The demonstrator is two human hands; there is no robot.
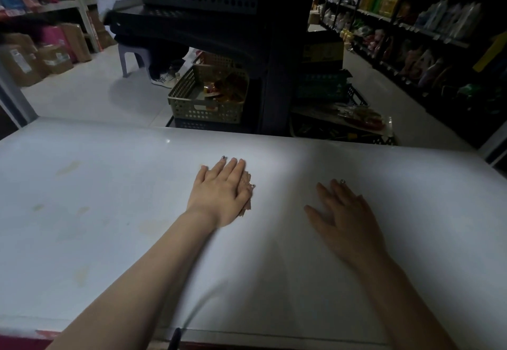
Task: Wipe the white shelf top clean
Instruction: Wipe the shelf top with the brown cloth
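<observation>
Both forearms (129,281) reach out over the white shelf top (96,185). Left hand (219,193) is pressed flat on a brownish cloth (247,182). Right hand (345,218) just lies flat nearby, fingers relaxed, holding nothing.

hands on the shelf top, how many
2. The left hand presses a cloth flat near the middle of the shelf top; the right hand lies flat to its right.

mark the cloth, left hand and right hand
cloth (248,179), head view, edge peeking out from under the hand
left hand (219,190), head view, back of the hand
right hand (345,218), head view, back of the hand
</observation>
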